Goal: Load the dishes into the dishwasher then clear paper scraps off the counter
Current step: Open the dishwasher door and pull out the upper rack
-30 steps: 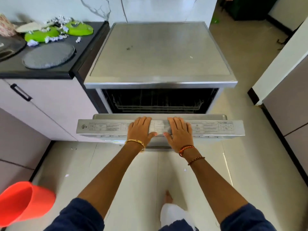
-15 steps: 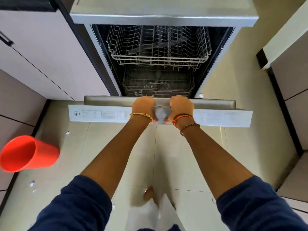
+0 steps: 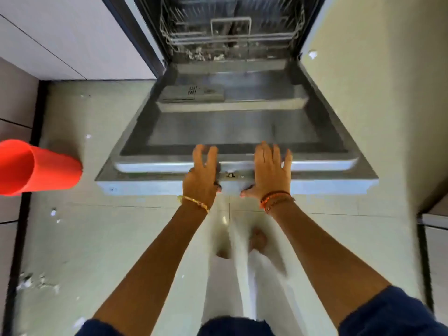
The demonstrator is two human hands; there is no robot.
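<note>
We had lowered the stainless-steel dishwasher door [image 3: 232,127] from half-open to flat; left hand [image 3: 202,177] and right hand [image 3: 270,173] lay apart, fingers straight, on its edge, ready for loading.

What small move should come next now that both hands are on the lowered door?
Probably lift both hands off the steel dishwasher door and reach for the wire lower rack: the door looks fully lowered, and the rack sits pushed in, apparently without dishes.

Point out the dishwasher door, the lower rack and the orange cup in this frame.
dishwasher door [image 3: 232,127]: head view, on its bare steel inner panel.
lower rack [image 3: 230,40]: head view, on the front wires of the basket.
orange cup [image 3: 48,168]: head view, on its outer side wall.
</note>
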